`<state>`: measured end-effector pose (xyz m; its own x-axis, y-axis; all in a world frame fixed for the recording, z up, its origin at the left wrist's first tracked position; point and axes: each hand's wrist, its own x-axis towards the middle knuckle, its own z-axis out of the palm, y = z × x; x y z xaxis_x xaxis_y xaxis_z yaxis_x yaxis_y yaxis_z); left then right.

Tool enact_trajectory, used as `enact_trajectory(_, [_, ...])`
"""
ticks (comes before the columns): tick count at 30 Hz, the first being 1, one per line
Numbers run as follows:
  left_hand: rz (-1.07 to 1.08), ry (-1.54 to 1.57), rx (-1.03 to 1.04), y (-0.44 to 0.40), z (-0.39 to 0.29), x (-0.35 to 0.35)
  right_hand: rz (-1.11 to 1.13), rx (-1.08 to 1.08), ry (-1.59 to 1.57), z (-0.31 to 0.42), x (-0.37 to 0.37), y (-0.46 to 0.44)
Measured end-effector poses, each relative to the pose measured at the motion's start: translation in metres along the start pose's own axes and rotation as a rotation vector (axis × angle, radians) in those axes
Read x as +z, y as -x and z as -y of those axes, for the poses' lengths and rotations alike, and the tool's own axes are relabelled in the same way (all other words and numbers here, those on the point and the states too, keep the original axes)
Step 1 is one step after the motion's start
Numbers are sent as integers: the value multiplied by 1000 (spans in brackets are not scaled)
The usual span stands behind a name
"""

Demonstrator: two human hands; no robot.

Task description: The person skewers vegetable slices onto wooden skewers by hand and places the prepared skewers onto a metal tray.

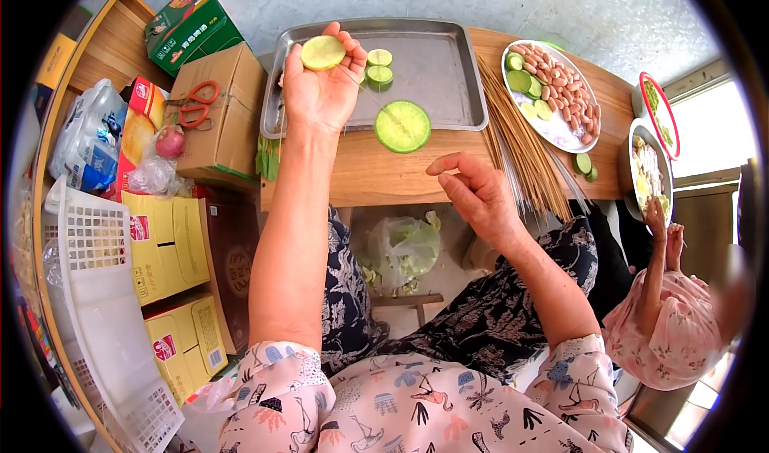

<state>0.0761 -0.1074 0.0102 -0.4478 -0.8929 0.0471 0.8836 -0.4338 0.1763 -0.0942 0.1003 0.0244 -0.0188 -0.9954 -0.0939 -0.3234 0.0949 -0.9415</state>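
Note:
My left hand (324, 92), palm up over the metal tray, is closed around a round pale-green vegetable slice (323, 52) that looks like zucchini. A thin skewer (369, 94) runs from near this slice down to a larger green slice (402, 126), which appears to be threaded on it, in front of the tray. Just right of the larger slice, my right hand (481, 201) has its thumb and index finger close together, other fingers curled. It seems to pinch the skewer's end, though the contact is hard to see. More cut slices (379, 76) lie in the tray.
The metal tray (432, 68) sits on a wooden table. Right of it are bamboo skewers (521, 136) and a plate (578, 142) of sausages and green slices. Boxes (220, 104), scissors (195, 104) and a white basket (100, 293) stand left. Another person (665, 317) works at right.

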Motion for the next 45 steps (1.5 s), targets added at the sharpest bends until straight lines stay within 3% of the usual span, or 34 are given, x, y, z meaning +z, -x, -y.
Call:
enact_trajectory(32, [130,27,-33,5,15,-3,-18,-12,0,5,17,-3])
enact_trajectory(45, [69,138,-38,-3,-5,-9,43,10,-226,14,20,-7])
